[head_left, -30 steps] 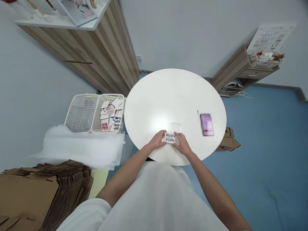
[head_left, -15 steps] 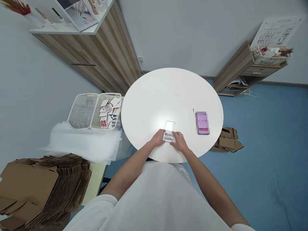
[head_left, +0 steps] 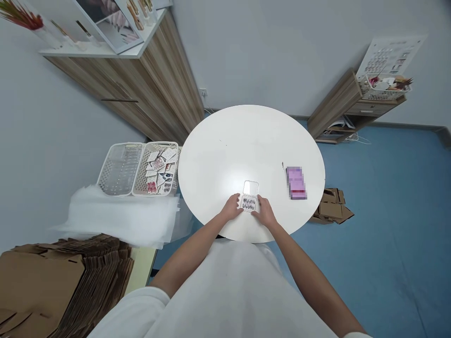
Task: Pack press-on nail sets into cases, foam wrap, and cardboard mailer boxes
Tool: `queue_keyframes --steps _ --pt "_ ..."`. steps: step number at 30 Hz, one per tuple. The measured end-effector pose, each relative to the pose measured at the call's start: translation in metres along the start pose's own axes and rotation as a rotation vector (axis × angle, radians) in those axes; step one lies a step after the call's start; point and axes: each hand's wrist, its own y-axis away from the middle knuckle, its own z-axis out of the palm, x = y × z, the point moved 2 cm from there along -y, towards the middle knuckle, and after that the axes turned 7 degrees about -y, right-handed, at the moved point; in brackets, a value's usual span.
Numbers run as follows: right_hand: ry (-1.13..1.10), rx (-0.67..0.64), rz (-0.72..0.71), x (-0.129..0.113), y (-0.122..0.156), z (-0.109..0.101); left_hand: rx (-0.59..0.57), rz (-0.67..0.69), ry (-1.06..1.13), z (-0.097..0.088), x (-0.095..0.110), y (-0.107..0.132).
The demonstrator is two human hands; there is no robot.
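Note:
A small clear plastic case lies open near the front edge of the round white table. Its near half carries rows of small dark pieces; its lid lies flat behind. My left hand grips the case's left side with curled fingers. My right hand holds the right side the same way. A blurred purple flat thing lies on the table to the right, apart from both hands.
Two white baskets stand to the left of the table, one with several small cards. White foam sheets and a stack of flat cardboard lie nearer left. Wooden cabinets stand behind; cardboard scraps lie on the blue floor.
Both hands stay on the open case; they and the case have barely shifted on the table. The view has swayed slightly.

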Motion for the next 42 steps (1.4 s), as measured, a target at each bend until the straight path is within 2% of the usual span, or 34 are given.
queue_keyframes --steps 4,7,11,14,20,25,31,37,42 --pt "-0.221 0.058 0.164 -0.003 0.002 0.008 0.006 -0.070 0.101 0.006 -0.008 0.004" --pt "-0.332 0.098 0.181 -0.012 0.004 0.010 0.019 -0.121 0.243 0.005 -0.009 0.006" --pt "-0.480 0.142 0.171 -0.028 0.010 0.004 0.030 -0.156 0.491 -0.004 -0.007 0.011" --pt "-0.559 0.140 0.150 -0.041 0.017 -0.002 -0.023 -0.137 0.600 -0.015 -0.002 0.016" --pt "-0.758 0.143 0.151 -0.058 0.026 -0.015 -0.082 -0.006 0.693 -0.036 0.014 0.025" --pt "-0.915 0.077 0.211 -0.073 0.023 -0.022 -0.144 -0.004 0.767 -0.045 0.024 0.033" --pt "-0.935 0.050 0.153 -0.086 0.023 -0.027 -0.228 -0.024 0.866 -0.048 0.027 0.040" --pt "-0.976 -0.033 0.114 -0.091 0.029 -0.031 -0.231 -0.072 0.981 -0.048 0.027 0.045" --pt "-1.044 -0.076 0.069 -0.096 0.035 -0.032 -0.221 -0.114 1.084 -0.047 0.034 0.047"
